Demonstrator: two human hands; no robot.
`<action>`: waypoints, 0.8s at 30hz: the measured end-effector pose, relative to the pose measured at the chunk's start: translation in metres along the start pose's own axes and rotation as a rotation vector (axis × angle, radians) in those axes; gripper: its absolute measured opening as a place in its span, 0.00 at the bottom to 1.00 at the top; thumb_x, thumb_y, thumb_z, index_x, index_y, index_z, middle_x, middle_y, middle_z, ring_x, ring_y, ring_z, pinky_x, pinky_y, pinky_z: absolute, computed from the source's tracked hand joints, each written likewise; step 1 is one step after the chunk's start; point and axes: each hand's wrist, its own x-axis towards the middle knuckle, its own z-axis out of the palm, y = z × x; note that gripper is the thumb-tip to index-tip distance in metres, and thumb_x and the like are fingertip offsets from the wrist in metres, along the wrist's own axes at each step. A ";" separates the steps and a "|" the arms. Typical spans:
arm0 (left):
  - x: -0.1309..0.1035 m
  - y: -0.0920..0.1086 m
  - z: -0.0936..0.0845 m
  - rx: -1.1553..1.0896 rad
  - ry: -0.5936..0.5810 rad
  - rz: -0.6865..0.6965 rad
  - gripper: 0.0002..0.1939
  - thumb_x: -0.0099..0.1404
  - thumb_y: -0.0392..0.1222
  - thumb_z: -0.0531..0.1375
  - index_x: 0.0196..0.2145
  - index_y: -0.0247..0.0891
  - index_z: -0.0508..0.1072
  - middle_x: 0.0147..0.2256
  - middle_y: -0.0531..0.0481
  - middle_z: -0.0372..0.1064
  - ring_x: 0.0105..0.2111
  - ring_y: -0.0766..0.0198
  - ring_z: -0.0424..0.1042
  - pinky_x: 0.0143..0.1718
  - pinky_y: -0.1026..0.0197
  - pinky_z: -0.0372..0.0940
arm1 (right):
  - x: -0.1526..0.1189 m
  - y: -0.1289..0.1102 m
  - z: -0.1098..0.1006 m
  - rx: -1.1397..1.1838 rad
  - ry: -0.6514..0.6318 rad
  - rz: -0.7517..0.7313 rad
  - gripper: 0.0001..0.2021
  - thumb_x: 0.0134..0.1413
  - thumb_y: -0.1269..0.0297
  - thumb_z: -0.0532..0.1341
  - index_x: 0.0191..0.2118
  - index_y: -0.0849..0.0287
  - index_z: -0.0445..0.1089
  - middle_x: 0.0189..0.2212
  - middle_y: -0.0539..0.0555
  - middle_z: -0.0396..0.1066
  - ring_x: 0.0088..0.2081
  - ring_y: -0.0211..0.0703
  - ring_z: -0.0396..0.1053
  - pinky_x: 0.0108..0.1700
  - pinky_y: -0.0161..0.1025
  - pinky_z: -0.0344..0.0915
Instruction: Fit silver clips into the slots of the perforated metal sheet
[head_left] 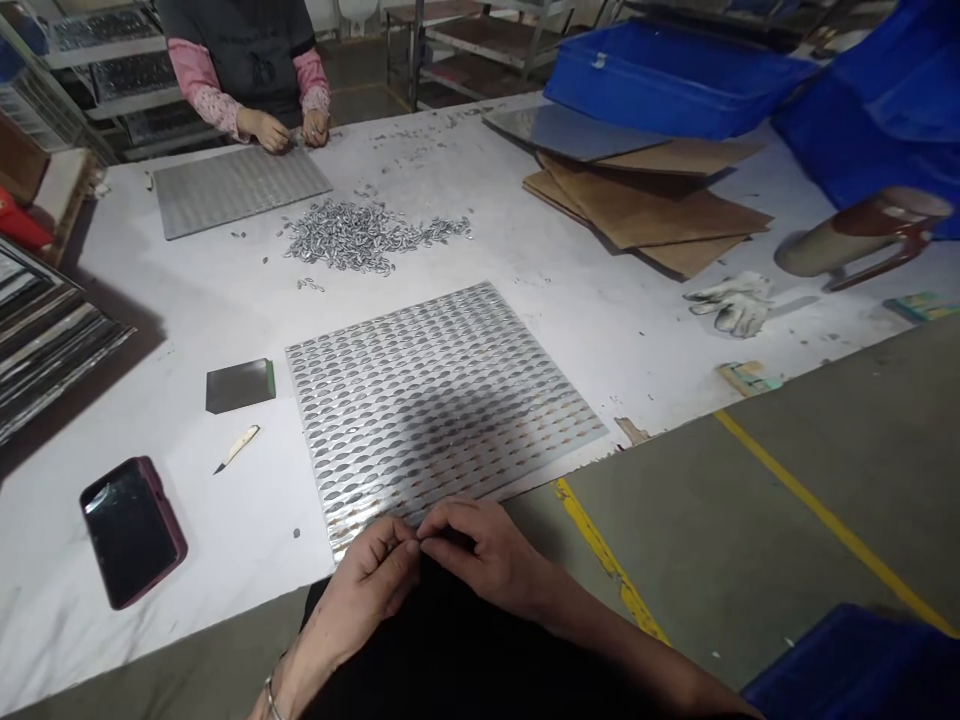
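Both my hands meet at the near edge of a patterned metallic sheet, which is covered with rows of small leaf-shaped pieces. My left hand is closed, thumb and forefinger pinched. My right hand is pinched too, its fingertips touching or almost touching the left ones. Whatever lies between the fingertips is too small to make out. Beyond the sheet lies a heap of small silvery oval pieces. Left of the sheet are a dark square plate with a green edge and a small knife-like tool with a pale handle.
A phone lies at left, near stacked sheets. Across the table, a co-worker's hands are at a grey sheet. At right are brown boards, a blue bin, a mug and gloves.
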 end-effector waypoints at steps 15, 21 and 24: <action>-0.003 0.001 -0.011 -0.488 0.164 -0.005 0.06 0.64 0.40 0.64 0.37 0.36 0.74 0.35 0.45 0.71 0.30 0.64 0.68 0.29 0.63 0.60 | 0.037 0.042 -0.003 -0.375 0.207 0.164 0.06 0.60 0.70 0.57 0.33 0.57 0.69 0.33 0.53 0.72 0.37 0.43 0.70 0.42 0.39 0.65; 0.001 0.001 -0.004 -0.486 0.159 -0.012 0.05 0.64 0.39 0.63 0.37 0.35 0.75 0.35 0.44 0.71 0.30 0.64 0.68 0.28 0.63 0.60 | 0.036 0.042 -0.004 -0.399 0.184 0.213 0.05 0.62 0.70 0.58 0.34 0.57 0.68 0.35 0.52 0.72 0.39 0.42 0.71 0.43 0.37 0.64; 0.002 0.001 -0.003 -0.479 0.138 -0.018 0.05 0.65 0.39 0.63 0.37 0.35 0.75 0.34 0.44 0.71 0.30 0.64 0.68 0.27 0.63 0.60 | 0.039 0.043 0.002 -0.490 0.161 0.253 0.05 0.63 0.69 0.57 0.35 0.57 0.69 0.36 0.52 0.73 0.39 0.43 0.71 0.41 0.37 0.64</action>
